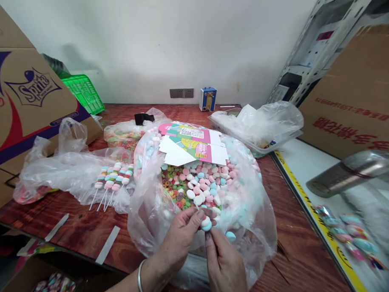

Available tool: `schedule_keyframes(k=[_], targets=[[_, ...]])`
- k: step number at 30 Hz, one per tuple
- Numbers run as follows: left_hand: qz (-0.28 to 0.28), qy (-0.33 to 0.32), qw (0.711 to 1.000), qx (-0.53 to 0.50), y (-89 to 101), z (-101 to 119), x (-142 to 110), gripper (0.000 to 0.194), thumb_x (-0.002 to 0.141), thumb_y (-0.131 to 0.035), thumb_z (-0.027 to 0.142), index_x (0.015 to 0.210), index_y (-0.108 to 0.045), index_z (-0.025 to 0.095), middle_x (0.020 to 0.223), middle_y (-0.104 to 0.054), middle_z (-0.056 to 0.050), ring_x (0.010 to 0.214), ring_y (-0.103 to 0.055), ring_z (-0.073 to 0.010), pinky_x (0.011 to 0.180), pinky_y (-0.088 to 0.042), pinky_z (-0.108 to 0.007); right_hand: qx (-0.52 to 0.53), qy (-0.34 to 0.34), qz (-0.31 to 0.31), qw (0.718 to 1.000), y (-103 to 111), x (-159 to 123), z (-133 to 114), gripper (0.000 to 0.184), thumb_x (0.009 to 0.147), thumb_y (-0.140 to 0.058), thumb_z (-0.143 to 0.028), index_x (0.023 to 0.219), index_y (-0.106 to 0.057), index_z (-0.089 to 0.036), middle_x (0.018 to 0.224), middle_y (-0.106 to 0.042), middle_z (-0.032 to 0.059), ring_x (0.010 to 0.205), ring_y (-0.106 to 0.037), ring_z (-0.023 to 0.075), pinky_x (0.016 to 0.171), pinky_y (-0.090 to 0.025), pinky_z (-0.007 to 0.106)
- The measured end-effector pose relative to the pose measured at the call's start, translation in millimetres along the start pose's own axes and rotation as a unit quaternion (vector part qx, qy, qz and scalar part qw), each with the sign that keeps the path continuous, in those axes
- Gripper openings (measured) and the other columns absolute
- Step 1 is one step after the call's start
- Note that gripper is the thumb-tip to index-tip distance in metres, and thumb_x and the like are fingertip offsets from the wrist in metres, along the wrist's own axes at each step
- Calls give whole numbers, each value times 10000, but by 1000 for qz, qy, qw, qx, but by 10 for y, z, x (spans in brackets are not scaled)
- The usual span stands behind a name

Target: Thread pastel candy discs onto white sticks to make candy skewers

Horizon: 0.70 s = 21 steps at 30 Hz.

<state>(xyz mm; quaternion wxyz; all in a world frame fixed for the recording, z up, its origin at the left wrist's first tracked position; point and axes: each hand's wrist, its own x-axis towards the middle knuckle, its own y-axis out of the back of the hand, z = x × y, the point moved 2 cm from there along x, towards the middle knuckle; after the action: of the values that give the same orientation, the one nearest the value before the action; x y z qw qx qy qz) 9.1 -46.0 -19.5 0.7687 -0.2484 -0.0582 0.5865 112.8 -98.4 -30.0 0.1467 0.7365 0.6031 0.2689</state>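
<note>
Sweets [206, 223], white and blue, sat over an open bag [140, 229] on the worktop [293, 239] — left hand [180, 230] pinching them, right hand [225, 262] at their lower edge, its exact grip hidden — while skewers [112, 177] lay on plastic [66, 171] at left and a flat carton [199, 142] topped the bag

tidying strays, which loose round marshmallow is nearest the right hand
The light blue round marshmallow just beyond the right hand, lying alone, apart from the pastel marshmallow pile.

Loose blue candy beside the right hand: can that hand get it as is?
Probably yes: the blue candy lies close by the right hand, nothing visibly covering it, though that hand is busy at the small candy stack.
</note>
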Motion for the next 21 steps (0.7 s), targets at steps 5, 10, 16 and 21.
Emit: schedule_keyframes(k=[5,10,16,21], targets=[[-1,-47,989,140,-55,52,145,368,905,-528,440,1048,-699,148,950,-711,-69,880,-639,-191,855,-490,-318,18,23,5,1000,84,318,65,295,922,-398,-327,747,-602,-207,691,-640,17,636,-597,149,595,-458,234],[50,-236,864,442,-7,244,398,248,949,-469,258,1084,-668,201,1025,-682,-61,958,-597,-183,888,-468,-332,-63,-62,24,996,288,700,352,310,885,-424,-396,731,-599,-194,657,-604,1,587,-520,135,554,-374,225],[26,-270,632,726,-136,141,576,61,881,-567,195,880,-629,197,923,-605,-53,905,-532,-220,820,-449,-383,-95,-67,15,993,238,847,506,234,836,-505,-384,734,-594,-192,691,-573,7,610,-492,142,566,-315,239],[29,-304,640,705,-132,96,583,57,885,-574,206,879,-631,211,1055,-614,-66,1030,-529,-231,908,-433,-420,-61,-67,35,995,230,834,541,206,827,-474,-336,801,-609,-183,778,-598,27,694,-538,157,635,-389,251]])
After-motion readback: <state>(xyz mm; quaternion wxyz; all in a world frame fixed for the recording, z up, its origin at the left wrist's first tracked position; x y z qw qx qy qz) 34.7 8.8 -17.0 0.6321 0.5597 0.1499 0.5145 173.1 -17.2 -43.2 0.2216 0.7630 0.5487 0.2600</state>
